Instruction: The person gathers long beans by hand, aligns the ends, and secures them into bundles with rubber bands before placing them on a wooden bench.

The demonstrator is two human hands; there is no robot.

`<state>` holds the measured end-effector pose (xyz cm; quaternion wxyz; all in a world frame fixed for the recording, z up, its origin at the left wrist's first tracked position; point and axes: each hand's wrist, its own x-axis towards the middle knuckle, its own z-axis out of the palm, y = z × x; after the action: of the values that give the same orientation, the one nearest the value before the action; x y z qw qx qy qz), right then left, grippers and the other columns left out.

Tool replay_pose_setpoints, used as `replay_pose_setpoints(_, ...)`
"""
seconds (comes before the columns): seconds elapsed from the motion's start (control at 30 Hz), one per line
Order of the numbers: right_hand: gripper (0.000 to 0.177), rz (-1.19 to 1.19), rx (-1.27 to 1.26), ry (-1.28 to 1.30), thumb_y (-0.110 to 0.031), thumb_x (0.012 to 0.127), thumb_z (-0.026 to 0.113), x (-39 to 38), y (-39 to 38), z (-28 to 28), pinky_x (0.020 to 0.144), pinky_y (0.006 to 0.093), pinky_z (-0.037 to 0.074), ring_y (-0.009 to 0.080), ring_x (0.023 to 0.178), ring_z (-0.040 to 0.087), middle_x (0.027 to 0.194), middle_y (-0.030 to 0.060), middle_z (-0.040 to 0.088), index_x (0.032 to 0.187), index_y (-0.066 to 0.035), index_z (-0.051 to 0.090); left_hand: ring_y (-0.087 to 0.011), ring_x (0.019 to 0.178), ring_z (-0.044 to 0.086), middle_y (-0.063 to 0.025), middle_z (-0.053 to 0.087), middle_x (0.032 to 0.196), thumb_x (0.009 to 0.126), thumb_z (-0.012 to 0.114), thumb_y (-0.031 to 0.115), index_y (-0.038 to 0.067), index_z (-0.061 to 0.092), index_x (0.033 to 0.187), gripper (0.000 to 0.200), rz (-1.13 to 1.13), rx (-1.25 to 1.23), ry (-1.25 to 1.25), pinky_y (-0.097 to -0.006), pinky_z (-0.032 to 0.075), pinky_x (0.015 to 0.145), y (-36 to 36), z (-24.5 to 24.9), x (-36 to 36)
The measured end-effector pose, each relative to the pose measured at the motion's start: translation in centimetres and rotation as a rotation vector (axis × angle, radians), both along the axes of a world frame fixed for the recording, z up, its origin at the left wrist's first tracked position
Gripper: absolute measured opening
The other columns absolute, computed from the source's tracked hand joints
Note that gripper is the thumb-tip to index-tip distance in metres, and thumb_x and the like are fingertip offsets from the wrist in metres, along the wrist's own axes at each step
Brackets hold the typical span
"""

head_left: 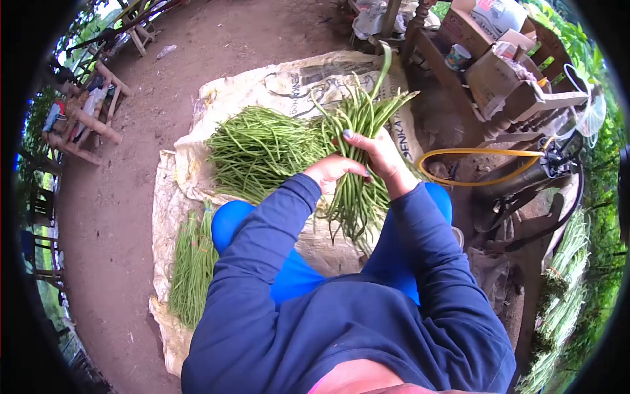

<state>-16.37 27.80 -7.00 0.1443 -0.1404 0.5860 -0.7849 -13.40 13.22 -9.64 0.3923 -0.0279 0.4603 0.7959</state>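
Both my hands are closed around a thick bunch of long green beans [367, 118], held upright between my knees. My left hand [333, 172] wraps it from the left, its thumb across the front. My right hand [380, 156] grips the right side a little higher, thumb pointing up-left. The beans fan out above and hang down below my hands; the fingers behind the bunch are hidden. Just left of it lies a large loose pile of long beans [262, 148]. Nearer my left knee are tied bean bundles [190, 276]. Printed woven sacks [239, 88] are spread underneath.
On the right, a wooden bench [440, 72] carries cardboard boxes [492, 92] and a cup [457, 57]. A yellow hose [472, 152] loops from a metal tank [508, 190] near my right knee. More bundles [564, 302] lie far right. Wooden frames [98, 125] stand left on bare dirt.
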Motion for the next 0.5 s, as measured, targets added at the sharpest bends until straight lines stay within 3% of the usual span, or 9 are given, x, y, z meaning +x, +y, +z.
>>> replay_pose_setpoints(0.07, 0.026, -0.032, -0.110, -0.094, -0.008, 0.084, 0.069, 0.3, -1.1, 0.1, 0.073, 0.0317, 0.054, 0.0189, 0.078, 0.065, 0.089, 0.0080, 0.065, 0.106, 0.000, 0.059, -0.0247, 0.089, 0.067, -0.0146, 0.067, 0.093, 0.079, 0.062, -0.004, -0.005, 0.063, 0.106, 0.027, 0.022, -0.036, -0.076, -0.0355, 0.054, 0.083, 0.0, 0.1, 0.3)
replay_pose_setpoints(0.13, 0.023, -0.052, -0.199, -0.172, -0.003, 0.083, 0.067, 0.0, -1.6, -0.2, 0.069, 0.0302, 0.054, 0.0172, 0.072, 0.064, 0.088, 0.0077, 0.065, 0.105, 0.000, 0.059, -0.0235, 0.097, 0.063, -0.0122, 0.064, 0.102, 0.077, 0.061, -0.009, -0.002, 0.055, 0.118, 0.042, 0.263, -0.056, 0.173, -0.0353, 0.052, 0.085, 0.7, 0.7, 1.2)
replay_pose_setpoints(0.17, 0.023, -0.051, -0.203, -0.176, -0.003, 0.083, 0.067, 0.0, -1.6, -0.3, 0.069, 0.0302, 0.054, 0.0172, 0.072, 0.064, 0.088, 0.0077, 0.065, 0.105, 0.000, 0.059, -0.0226, 0.100, 0.062, -0.0113, 0.063, 0.106, 0.076, 0.060, -0.011, 0.000, 0.052, 0.121, 0.046, 0.373, -0.066, 0.308, -0.0350, 0.052, 0.086, 0.8, 0.9, 1.3)
replay_pose_setpoints(0.23, 0.028, -0.055, -0.241, -0.158, 0.000, 0.082, 0.068, 0.3, -1.7, 0.2, 0.074, 0.0268, 0.051, 0.0131, 0.083, 0.063, 0.096, 0.0055, 0.066, 0.109, 0.000, 0.060, -0.0201, 0.107, 0.057, -0.0093, 0.060, 0.112, 0.077, 0.060, -0.013, 0.003, 0.048, 0.123, 0.049, 0.461, 0.117, 0.234, -0.0335, 0.049, 0.090, -0.1, 2.0, 1.1)
replay_pose_setpoints(0.27, 0.029, -0.060, -0.273, -0.178, 0.002, 0.082, 0.067, -0.1, -1.8, -0.6, 0.075, 0.0264, 0.052, 0.0130, 0.084, 0.063, 0.098, 0.0057, 0.066, 0.110, 0.000, 0.060, -0.0195, 0.105, 0.057, -0.0086, 0.060, 0.113, 0.082, 0.062, -0.008, 0.003, 0.050, 0.117, 0.038, 0.473, 0.197, 0.295, -0.0330, 0.046, 0.094, -0.7, 2.3, 0.5)
replay_pose_setpoints(0.3, 0.029, -0.084, -0.315, -0.163, 0.002, 0.082, 0.067, 0.3, -2.0, -0.2, 0.076, 0.0263, 0.052, 0.0127, 0.084, 0.064, 0.098, 0.0054, 0.066, 0.110, 0.000, 0.060, -0.0186, 0.107, 0.057, -0.0088, 0.060, 0.113, 0.086, 0.066, -0.001, 0.002, 0.050, 0.123, 0.041, 0.526, 0.222, 0.281, -0.0327, 0.042, 0.097, -0.9, 2.9, 0.4)
replay_pose_setpoints(0.4, 0.029, -0.143, -0.277, -0.145, 0.002, 0.083, 0.067, -0.3, -2.2, -1.3, 0.075, 0.0259, 0.052, 0.0123, 0.084, 0.063, 0.098, 0.0048, 0.066, 0.111, -0.001, 0.060, -0.0166, 0.101, 0.060, -0.0093, 0.062, 0.111, 0.086, 0.068, 0.003, 0.000, 0.044, 0.134, 0.053, 0.618, 0.034, 0.301, -0.0307, 0.046, 0.091, -1.5, 3.2, 0.3)
replay_pose_setpoints(0.5, 0.028, -0.144, -0.269, -0.139, 0.003, 0.083, 0.067, -0.1, -2.2, -0.2, 0.073, 0.0261, 0.052, 0.0127, 0.082, 0.063, 0.097, 0.0047, 0.066, 0.110, -0.001, 0.059, -0.0136, 0.081, 0.065, -0.0137, 0.067, 0.105, 0.086, 0.064, -0.002, -0.004, 0.034, 0.143, 0.065, 0.694, -0.383, 0.497, -0.0233, 0.052, 0.067, -2.6, 2.4, -0.6)
